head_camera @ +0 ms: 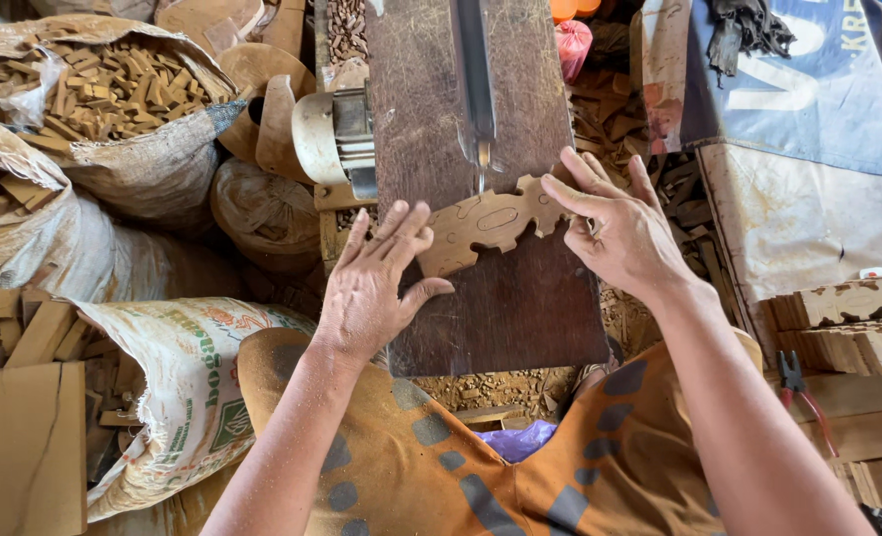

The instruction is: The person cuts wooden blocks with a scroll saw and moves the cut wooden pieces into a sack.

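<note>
Nearest to the camera, the left hand (373, 288) lies flat with fingers spread, pressing the lower left end of a thin wooden cutout piece (488, 220) on the dark saw surface (520, 308). The right hand (619, 230) pinches the right end of the piece with bent fingers. The outline already has many notches and curves cut, and inner shapes are marked on it, so the cutting looks far along. Just beyond, the saw blade (476, 79) meets the upper edge. Farther left, sacks of wood offcuts (113, 94) stand.
</note>
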